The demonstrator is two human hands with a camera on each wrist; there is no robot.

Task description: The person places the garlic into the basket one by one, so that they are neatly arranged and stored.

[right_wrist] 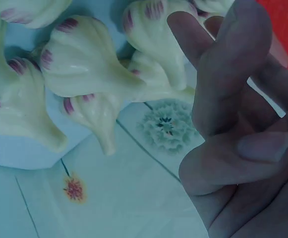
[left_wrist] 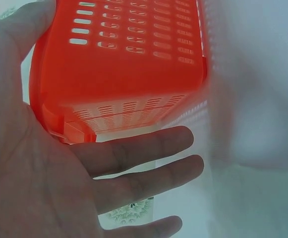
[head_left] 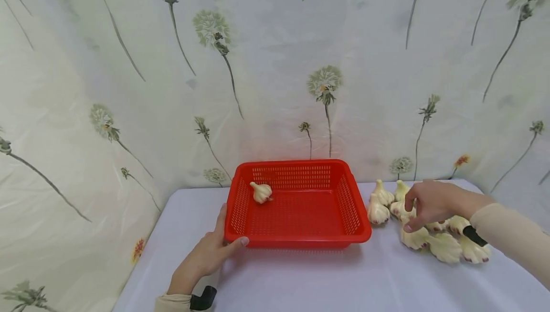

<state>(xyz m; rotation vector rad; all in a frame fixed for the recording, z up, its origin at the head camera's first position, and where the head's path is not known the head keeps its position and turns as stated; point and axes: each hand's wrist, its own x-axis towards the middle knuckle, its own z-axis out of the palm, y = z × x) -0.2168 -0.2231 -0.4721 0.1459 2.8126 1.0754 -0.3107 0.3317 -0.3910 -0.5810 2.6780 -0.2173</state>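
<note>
A red plastic basket [head_left: 301,242] with slotted walls stands on the table, one garlic bulb [head_left: 261,192] lying inside at its left. My left hand [head_left: 210,252] rests against the basket's front left corner, the thumb along the front rim. In the left wrist view its fingers [left_wrist: 139,151] stretch out straight past the basket's wall [left_wrist: 129,74]. Over the pile of garlic bulbs [head_left: 444,247] right of the basket hovers my right hand [head_left: 434,202], fingers bent downward. Its thumb and fingers [right_wrist: 233,64] stand apart with nothing between them, beside several bulbs [right_wrist: 79,59] in the right wrist view.
The white table [head_left: 180,216] backs onto a hanging cloth [head_left: 275,63] printed with dandelions, which also covers the left side. Loose garlic lies close to the basket's right wall. A black band [head_left: 203,297] sits at the left wrist.
</note>
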